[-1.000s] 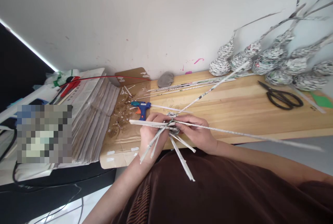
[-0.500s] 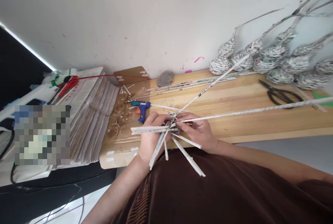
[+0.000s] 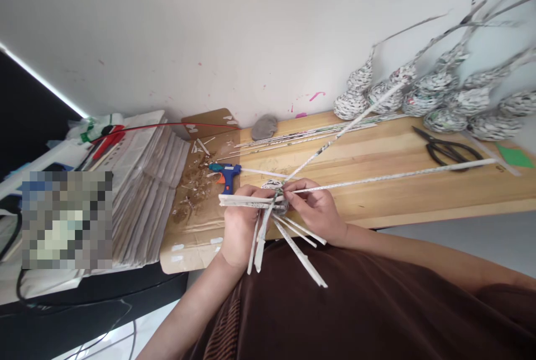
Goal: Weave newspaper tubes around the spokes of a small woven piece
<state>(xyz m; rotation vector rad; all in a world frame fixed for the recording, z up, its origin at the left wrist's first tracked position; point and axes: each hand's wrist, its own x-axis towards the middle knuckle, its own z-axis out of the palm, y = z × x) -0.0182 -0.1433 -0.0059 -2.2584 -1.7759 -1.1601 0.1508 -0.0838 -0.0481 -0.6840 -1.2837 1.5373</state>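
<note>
Currently my left hand [image 3: 240, 226] is closed around a small woven paper piece [image 3: 274, 185], held at the front edge of the bench [image 3: 389, 198]. Just beside it, my right hand [image 3: 316, 206] pinches a long paper strip [image 3: 368, 181] that stretches out to the right, its far part crossing the black scissors [image 3: 454, 152] in my view. Another strip [image 3: 330, 144] slants away toward the woven gourd shapes [image 3: 427, 92] by the wall, and short ends [image 3: 300, 254] fan out over the brown garment [image 3: 335, 315] (from my remote seat, some fingertips are hidden). A blue glue gun [image 3: 229, 173] lies beyond the left hand, on the cardboard [image 3: 192, 245]; thin paper rods [image 3: 310, 135] lie farther back, near a grey lump [image 3: 264, 127].
</note>
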